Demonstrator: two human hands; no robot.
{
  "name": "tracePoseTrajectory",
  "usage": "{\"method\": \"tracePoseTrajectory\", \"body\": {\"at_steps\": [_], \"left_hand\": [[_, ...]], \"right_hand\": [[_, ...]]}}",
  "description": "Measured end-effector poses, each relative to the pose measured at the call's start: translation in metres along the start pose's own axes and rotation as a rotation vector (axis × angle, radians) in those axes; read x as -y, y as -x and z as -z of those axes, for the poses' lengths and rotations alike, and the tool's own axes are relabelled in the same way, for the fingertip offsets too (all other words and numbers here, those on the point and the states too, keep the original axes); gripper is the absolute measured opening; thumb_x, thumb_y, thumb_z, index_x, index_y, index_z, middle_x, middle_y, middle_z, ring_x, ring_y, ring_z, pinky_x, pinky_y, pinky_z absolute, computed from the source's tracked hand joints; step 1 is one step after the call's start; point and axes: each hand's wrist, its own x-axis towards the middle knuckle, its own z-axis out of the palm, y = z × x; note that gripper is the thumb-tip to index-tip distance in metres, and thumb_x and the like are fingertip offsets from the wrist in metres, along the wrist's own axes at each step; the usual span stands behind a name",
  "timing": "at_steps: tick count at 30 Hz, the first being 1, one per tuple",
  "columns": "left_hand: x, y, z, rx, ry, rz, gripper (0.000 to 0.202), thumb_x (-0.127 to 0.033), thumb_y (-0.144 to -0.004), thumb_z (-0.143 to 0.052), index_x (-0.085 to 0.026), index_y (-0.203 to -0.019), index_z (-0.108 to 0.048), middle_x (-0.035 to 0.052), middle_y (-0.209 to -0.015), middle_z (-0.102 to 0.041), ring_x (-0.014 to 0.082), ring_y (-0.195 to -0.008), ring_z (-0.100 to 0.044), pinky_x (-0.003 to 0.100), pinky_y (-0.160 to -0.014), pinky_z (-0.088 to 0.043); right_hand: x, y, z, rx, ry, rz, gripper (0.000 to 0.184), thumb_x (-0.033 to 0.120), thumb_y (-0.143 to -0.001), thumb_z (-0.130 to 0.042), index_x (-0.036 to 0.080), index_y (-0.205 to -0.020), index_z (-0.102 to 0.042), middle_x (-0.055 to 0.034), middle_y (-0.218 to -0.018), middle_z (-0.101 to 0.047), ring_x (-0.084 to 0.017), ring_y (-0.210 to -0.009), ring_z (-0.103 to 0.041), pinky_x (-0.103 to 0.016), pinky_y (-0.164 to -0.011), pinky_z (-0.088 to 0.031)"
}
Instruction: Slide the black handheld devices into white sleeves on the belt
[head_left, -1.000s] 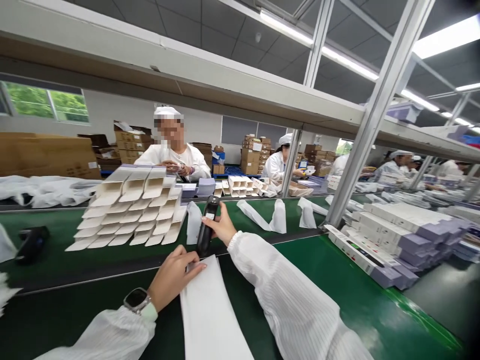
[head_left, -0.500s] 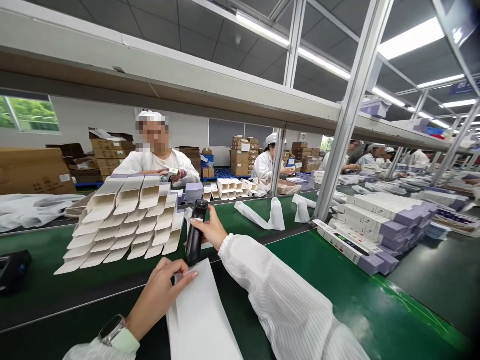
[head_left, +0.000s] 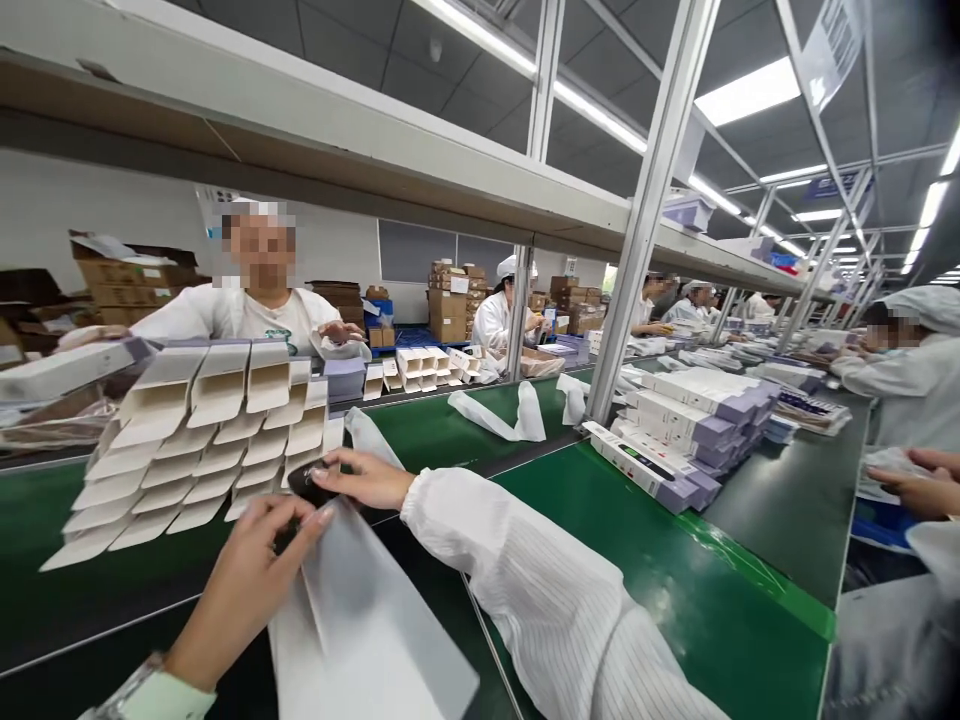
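Black gadget point(head_left: 306, 484) sits in your closed right hand point(head_left: 369, 480); beside it, your left hand point(head_left: 251, 555) pinches the white pouch point(head_left: 382, 610). Pinch softly, or it may crease.

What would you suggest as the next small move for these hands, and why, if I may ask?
Probably guide the black device down into the white pouch: the right hand holds it close to the pouch's upper end, where the left hand pinches the edge. The device's lower part is hidden.
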Motion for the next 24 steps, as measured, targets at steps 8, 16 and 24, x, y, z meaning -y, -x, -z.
{"method": "tracePoseTrajectory", "body": {"at_steps": [8,16,24], "left_hand": [[-0.008,-0.007,0.023,-0.123,0.141,0.072,0.031,-0.05,-0.074,-0.041,-0.022,-0.077,-0.053,0.0007,-0.1,-0.044,0.0172,-0.08,-0.048,0.022,-0.056,-0.043],[-0.031,-0.023,0.025,-0.352,0.385,-0.005,0.023,-0.045,-0.074,-0.044,-0.023,-0.075,-0.05,0.0007,-0.096,-0.047,0.0148,-0.076,-0.049,0.022,-0.061,-0.042],[0.017,-0.021,-0.005,-0.073,0.438,0.113,0.035,-0.045,-0.077,-0.04,-0.024,-0.104,-0.042,0.0033,-0.103,-0.051,0.0189,-0.093,-0.048,0.027,-0.07,-0.041]], "right_hand": [[0.005,0.006,0.012,0.501,-0.321,-0.199,0.051,0.049,-0.053,-0.063,0.021,-0.095,-0.054,0.0014,-0.077,-0.053,-0.009,-0.067,-0.053,-0.021,-0.06,-0.044],[-0.022,0.051,-0.034,0.243,-0.479,-0.199,0.055,0.021,-0.044,-0.074,0.02,-0.094,-0.053,0.0019,-0.078,-0.055,-0.01,-0.068,-0.053,-0.025,-0.069,-0.041],[-0.043,0.008,0.036,-0.891,-0.303,0.244,0.042,0.022,-0.061,-0.054,0.018,-0.101,-0.043,-0.0003,-0.086,-0.055,-0.013,-0.076,-0.053,-0.027,-0.072,-0.042]]}}
